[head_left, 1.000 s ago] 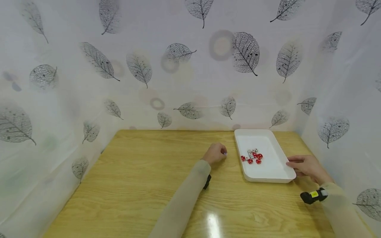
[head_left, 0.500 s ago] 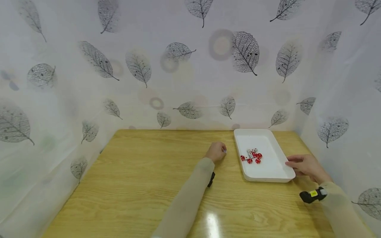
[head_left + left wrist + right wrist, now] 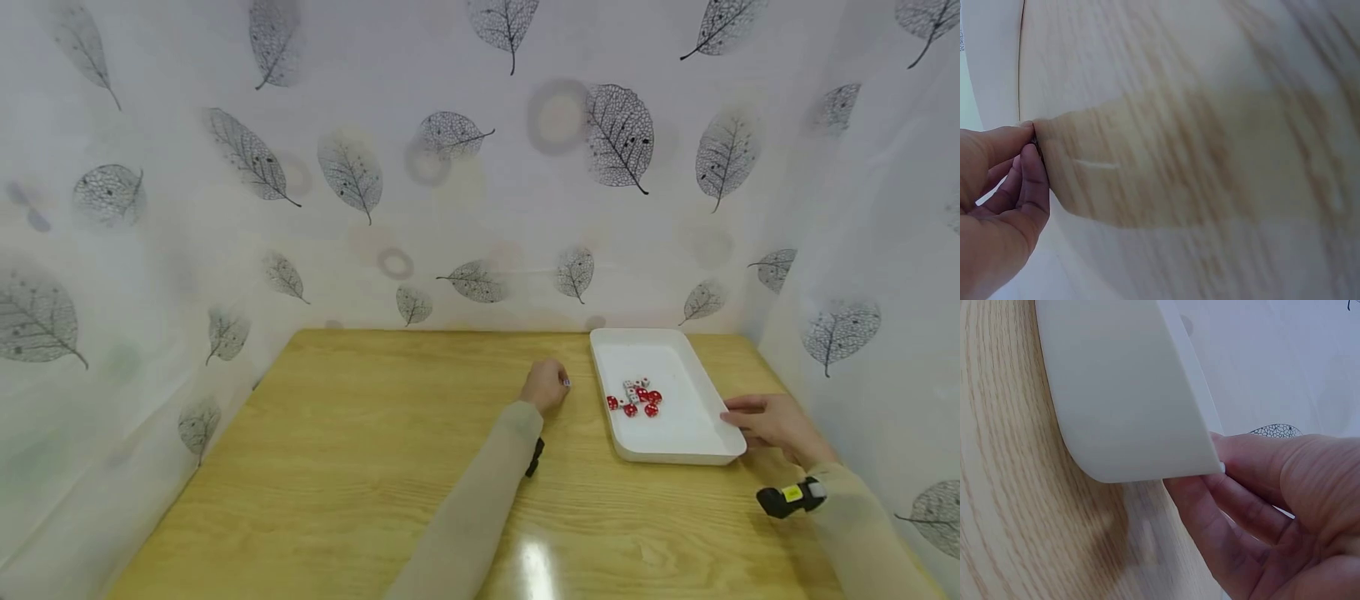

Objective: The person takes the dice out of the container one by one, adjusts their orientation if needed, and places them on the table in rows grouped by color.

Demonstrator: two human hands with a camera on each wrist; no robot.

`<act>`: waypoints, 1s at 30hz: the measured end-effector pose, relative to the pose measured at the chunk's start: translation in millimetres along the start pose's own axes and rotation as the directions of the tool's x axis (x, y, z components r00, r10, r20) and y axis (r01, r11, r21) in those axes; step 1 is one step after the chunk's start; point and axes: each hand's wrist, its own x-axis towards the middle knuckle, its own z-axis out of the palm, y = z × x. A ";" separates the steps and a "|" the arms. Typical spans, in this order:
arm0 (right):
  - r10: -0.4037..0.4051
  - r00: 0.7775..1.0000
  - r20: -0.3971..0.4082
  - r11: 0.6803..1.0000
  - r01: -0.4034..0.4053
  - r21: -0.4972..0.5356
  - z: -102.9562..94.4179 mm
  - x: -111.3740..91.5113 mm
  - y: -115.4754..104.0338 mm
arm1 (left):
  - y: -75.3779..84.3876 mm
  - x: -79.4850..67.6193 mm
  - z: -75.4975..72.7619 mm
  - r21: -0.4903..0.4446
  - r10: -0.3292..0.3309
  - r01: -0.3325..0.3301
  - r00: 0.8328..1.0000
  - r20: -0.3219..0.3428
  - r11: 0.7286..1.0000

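My left hand (image 3: 546,387) is just left of the white tray (image 3: 697,425), low over the wooden table. Its thumb and fingers pinch a small white die (image 3: 567,383), mostly hidden in the left wrist view, where the fingertips are right at the tabletop. With thumb and fingers, my right hand (image 3: 776,423) grips the tray's rim near its front right corner; the right wrist view shows this hand (image 3: 1254,506) with the thumb above and fingers below the rim. Several red dice (image 3: 652,410) and white dice (image 3: 628,385) lie clustered toward the tray's left side.
The wooden table (image 3: 360,433) extends to the left and front of the tray. Behind it and on both sides hangs a pale curtain (image 3: 480,200) printed with dark leaves, close to the table's back edge.
My left hand has shifted slightly right, still pinching the die. The right hand keeps its grip on the tray, and the dice in it have not moved.
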 end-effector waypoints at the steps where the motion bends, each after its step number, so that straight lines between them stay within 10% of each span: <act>1: 0.001 1.000 -0.005 1.000 -0.001 0.001 0.2 -0.1 0.0 | 0.1 -0.5 0.0 -0.006 -0.004 0.004 1.000 -0.001 1.000; 20: 0.037 0.999 -0.015 0.999 -0.037 -0.007 4.4 -0.1 -1.6 | -3.3 -5.9 0.4 -0.081 -0.052 0.053 0.998 0.020 0.995; 30: 0.045 0.999 -0.024 0.999 -0.045 -0.004 1.1 1.4 -3.8 | 8.0 -9.7 -8.7 -0.142 0.023 -0.035 0.996 -0.086 0.989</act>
